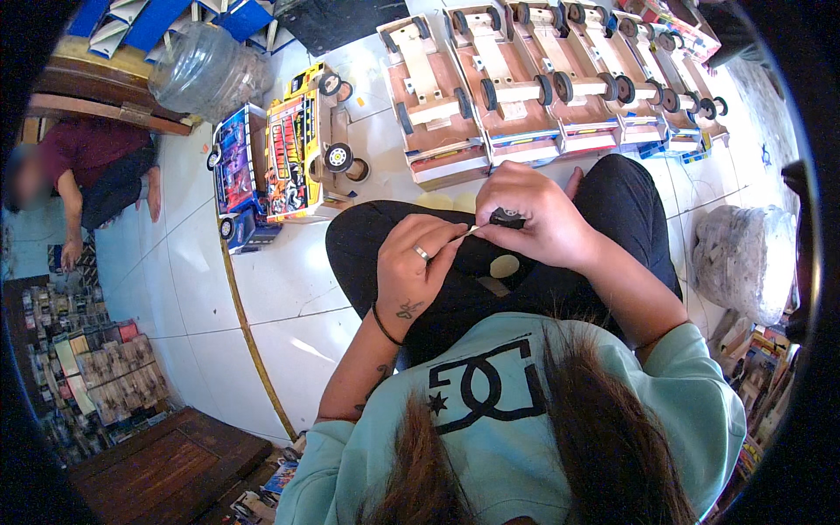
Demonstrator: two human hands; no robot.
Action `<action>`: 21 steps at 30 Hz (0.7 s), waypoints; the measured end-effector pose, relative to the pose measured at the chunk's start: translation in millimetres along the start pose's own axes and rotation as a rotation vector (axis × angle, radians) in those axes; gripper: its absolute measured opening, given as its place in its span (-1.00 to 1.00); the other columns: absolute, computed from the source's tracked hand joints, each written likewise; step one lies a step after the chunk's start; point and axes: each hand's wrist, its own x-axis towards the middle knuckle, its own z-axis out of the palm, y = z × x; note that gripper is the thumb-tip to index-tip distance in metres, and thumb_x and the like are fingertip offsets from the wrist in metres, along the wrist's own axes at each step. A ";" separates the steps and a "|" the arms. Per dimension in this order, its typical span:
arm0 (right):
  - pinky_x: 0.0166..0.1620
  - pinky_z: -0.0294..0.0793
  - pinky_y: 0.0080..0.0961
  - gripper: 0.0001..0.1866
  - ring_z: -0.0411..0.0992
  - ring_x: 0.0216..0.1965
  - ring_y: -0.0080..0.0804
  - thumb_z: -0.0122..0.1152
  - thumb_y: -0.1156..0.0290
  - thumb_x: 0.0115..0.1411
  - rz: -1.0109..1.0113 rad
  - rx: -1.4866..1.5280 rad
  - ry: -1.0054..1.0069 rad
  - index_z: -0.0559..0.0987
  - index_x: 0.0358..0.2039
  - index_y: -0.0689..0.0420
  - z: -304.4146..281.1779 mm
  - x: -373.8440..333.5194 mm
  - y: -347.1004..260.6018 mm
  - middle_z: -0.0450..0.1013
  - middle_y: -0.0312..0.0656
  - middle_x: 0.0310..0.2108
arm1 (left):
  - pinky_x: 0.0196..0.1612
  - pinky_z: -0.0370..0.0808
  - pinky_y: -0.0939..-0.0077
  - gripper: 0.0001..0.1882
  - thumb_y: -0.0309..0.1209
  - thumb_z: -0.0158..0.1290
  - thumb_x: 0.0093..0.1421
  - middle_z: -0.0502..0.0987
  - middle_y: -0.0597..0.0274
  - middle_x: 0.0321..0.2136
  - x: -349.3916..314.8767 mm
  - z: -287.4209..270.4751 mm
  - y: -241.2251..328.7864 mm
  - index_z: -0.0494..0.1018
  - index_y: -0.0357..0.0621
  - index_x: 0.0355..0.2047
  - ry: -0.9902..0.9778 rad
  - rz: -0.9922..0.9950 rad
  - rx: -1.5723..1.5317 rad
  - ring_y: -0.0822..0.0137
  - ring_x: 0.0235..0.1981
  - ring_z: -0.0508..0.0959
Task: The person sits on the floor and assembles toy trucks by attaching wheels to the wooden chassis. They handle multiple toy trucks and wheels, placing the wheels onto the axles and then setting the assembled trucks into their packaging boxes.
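Above my crossed legs, my left hand point(413, 262) and my right hand point(535, 219) meet, fingertips pinched together. Between them is a small pale flat piece point(473, 231), too small to name. Beneath my right fingers shows a dark patch with a round grey mark point(506, 217), partly covered by the hand. A pale round spot point(504, 266) lies on the black cloth of my lap, with a tan strip point(493, 285) just below it. Beyond my knees stand several wooden toy trucks point(437, 140), upside down with black wheels upward.
Two painted toy trucks point(293, 157) lie on their sides at the left. A clear plastic bag point(210, 74) sits behind them, another bag point(744, 262) at the right. On the far left a person point(96, 166) crouches near many small blocks point(96, 367). A brown wooden board point(171, 459) lies lower left.
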 end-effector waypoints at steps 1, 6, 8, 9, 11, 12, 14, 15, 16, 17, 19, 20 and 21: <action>-0.23 0.33 -0.31 -0.82 0.36 -0.31 -0.15 0.29 0.54 -0.09 0.000 0.005 -0.012 0.43 -0.50 0.13 -0.2 0.1 0.1 0.39 -0.20 -0.48 | -0.29 0.47 0.38 -0.82 -0.60 0.17 -0.03 0.57 0.13 -0.43 0.0 0.1 -0.1 0.56 -0.23 -0.35 -0.003 0.002 0.000 0.17 -0.37 0.54; -0.22 0.33 -0.28 -0.80 0.34 -0.31 -0.11 0.26 0.55 -0.08 0.015 -0.005 -0.090 0.38 -0.49 0.15 0.0 0.6 0.4 0.34 -0.15 -0.46 | -0.29 0.47 0.38 -0.81 -0.60 0.18 -0.04 0.57 0.13 -0.42 0.1 0.5 -1.3 0.56 -0.23 -0.35 -0.033 0.005 -0.006 0.18 -0.37 0.54; -0.21 0.33 -0.27 -0.79 0.34 -0.31 -0.10 0.26 0.55 -0.07 0.021 -0.012 -0.113 0.37 -0.49 0.15 -0.3 0.8 0.0 0.33 -0.14 -0.46 | -0.29 0.48 0.38 -0.81 -0.60 0.18 -0.04 0.57 0.13 -0.42 -0.2 1.2 -1.6 0.56 -0.23 -0.35 -0.032 0.005 -0.019 0.18 -0.37 0.54; -0.21 0.33 -0.26 -0.79 0.34 -0.30 -0.09 0.26 0.55 -0.07 0.022 -0.019 -0.121 0.36 -0.49 0.15 -0.5 0.8 -0.2 0.33 -0.13 -0.46 | -0.29 0.48 0.38 -0.81 -0.60 0.17 -0.04 0.57 0.13 -0.42 -0.2 1.6 -1.9 0.56 -0.23 -0.35 -0.031 0.005 -0.026 0.18 -0.37 0.54; -0.21 0.33 -0.27 -0.78 0.33 -0.30 -0.10 0.26 0.56 -0.07 0.020 -0.037 -0.130 0.35 -0.47 0.15 -0.9 1.0 -1.0 0.33 -0.14 -0.45 | -0.29 0.48 0.38 -0.82 -0.61 0.17 -0.03 0.57 0.13 -0.42 0.0 2.3 -2.6 0.55 -0.23 -0.35 -0.024 0.009 -0.026 0.18 -0.37 0.54; -0.21 0.32 -0.29 -0.77 0.33 -0.30 -0.12 0.26 0.57 -0.06 0.017 -0.049 -0.130 0.35 -0.46 0.16 -0.9 1.1 -1.6 0.32 -0.16 -0.44 | -0.30 0.48 0.38 -0.82 -0.61 0.17 -0.03 0.57 0.13 -0.42 0.0 2.6 -2.9 0.55 -0.23 -0.35 -0.022 0.010 -0.025 0.18 -0.36 0.54; -0.21 0.32 -0.30 -0.75 0.32 -0.30 -0.14 0.26 0.58 -0.06 0.009 -0.087 -0.128 0.34 -0.44 0.16 -0.8 1.2 -2.8 0.32 -0.17 -0.43 | -0.30 0.48 0.38 -0.82 -0.61 0.17 -0.03 0.57 0.13 -0.43 0.2 2.9 -3.3 0.55 -0.23 -0.35 -0.019 0.012 -0.028 0.18 -0.37 0.54; -0.21 0.32 -0.30 -0.75 0.32 -0.29 -0.13 0.26 0.58 -0.07 0.002 -0.114 -0.126 0.34 -0.44 0.16 -0.5 1.1 -3.6 0.32 -0.16 -0.43 | -0.30 0.48 0.38 -0.82 -0.61 0.17 -0.03 0.57 0.12 -0.43 0.4 3.0 -3.3 0.55 -0.24 -0.35 -0.019 0.012 -0.030 0.18 -0.37 0.55; -0.21 0.33 -0.29 -0.75 0.32 -0.29 -0.13 0.26 0.58 -0.07 -0.004 -0.140 -0.124 0.34 -0.43 0.16 0.1 1.0 -4.3 0.32 -0.16 -0.43 | -0.30 0.48 0.38 -0.82 -0.61 0.16 -0.02 0.57 0.12 -0.43 0.5 3.2 -3.3 0.55 -0.24 -0.35 -0.015 0.005 -0.033 0.18 -0.37 0.55; -0.19 0.34 -0.28 -0.76 0.32 -0.27 -0.11 0.25 0.56 -0.07 -0.002 -0.173 -0.127 0.35 -0.43 0.17 0.8 0.9 -5.1 0.32 -0.14 -0.41 | -0.30 0.48 0.38 -0.83 -0.61 0.16 -0.02 0.57 0.12 -0.43 0.6 3.6 -3.1 0.55 -0.24 -0.35 -0.012 -0.002 -0.036 0.18 -0.37 0.55; -0.14 0.36 -0.26 -0.78 0.33 -0.24 -0.08 0.23 0.52 -0.07 0.002 -0.239 -0.134 0.36 -0.44 0.18 2.6 0.6 -6.5 0.34 -0.09 -0.38 | -0.30 0.48 0.38 -0.84 -0.61 0.16 -0.01 0.57 0.11 -0.43 0.6 4.2 -2.6 0.55 -0.24 -0.35 -0.009 -0.020 -0.040 0.18 -0.37 0.55; -0.13 0.37 -0.28 -0.78 0.33 -0.23 -0.09 0.23 0.52 -0.07 0.000 -0.269 -0.133 0.37 -0.43 0.19 3.3 0.2 -7.1 0.34 -0.09 -0.37 | -0.30 0.48 0.38 -0.84 -0.61 0.16 -0.01 0.57 0.11 -0.44 0.3 4.5 -2.2 0.55 -0.24 -0.36 -0.008 -0.030 -0.042 0.18 -0.37 0.55; -0.12 0.37 -0.29 -0.78 0.33 -0.22 -0.09 0.24 0.51 -0.07 -0.002 -0.299 -0.131 0.37 -0.43 0.20 4.1 -0.2 -7.7 0.35 -0.08 -0.36 | -0.30 0.48 0.38 -0.85 -0.61 0.15 0.00 0.57 0.11 -0.44 0.2 4.7 -2.0 0.55 -0.25 -0.36 -0.010 -0.043 -0.044 0.18 -0.37 0.55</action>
